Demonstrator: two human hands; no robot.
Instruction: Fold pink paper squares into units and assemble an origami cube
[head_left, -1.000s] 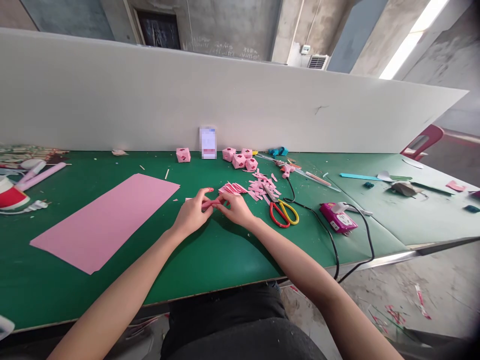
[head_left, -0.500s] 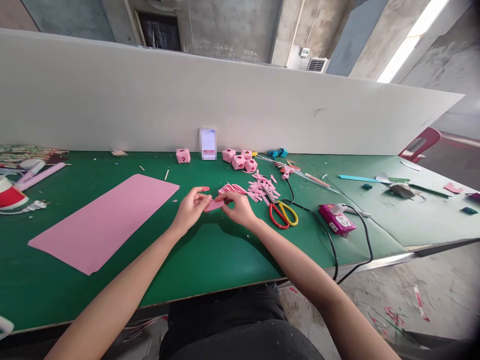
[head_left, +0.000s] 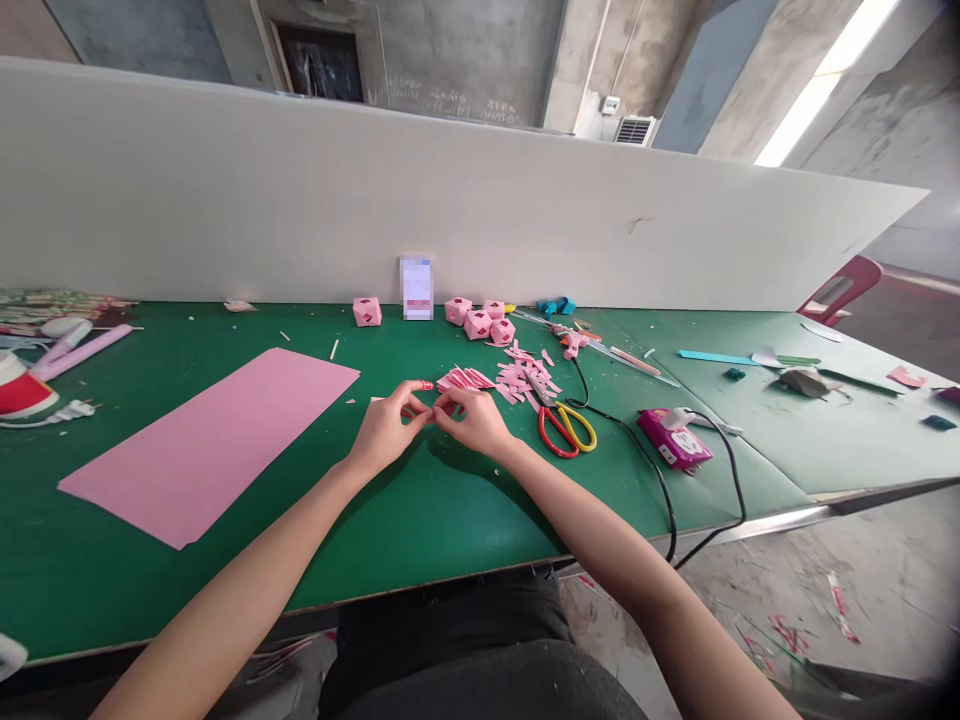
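My left hand (head_left: 388,428) and my right hand (head_left: 471,418) meet low over the green table, both closed in a pinch with fingertips touching. The small pink paper piece between them is mostly hidden by the fingers. A pale pink paper edge (head_left: 377,399) peeks out behind my left hand. Just beyond my right hand lies a pile of folded pink paper strips (head_left: 465,378). Loose pink paper scraps (head_left: 523,374) spread to its right, partly under scissors (head_left: 567,428) with one red and one yellow handle.
Large pink paper sheets (head_left: 217,440) lie at left. Woven pink paper cubes (head_left: 478,322) and a phone (head_left: 417,288) stand by the white partition (head_left: 300,200). A pink glue gun (head_left: 573,342) rests behind the scissors; its black cord runs near a purple power socket (head_left: 675,440).
My fingertips have come together, and the pink paper piece that showed between them is now mostly covered. My left hand has shifted slightly right.
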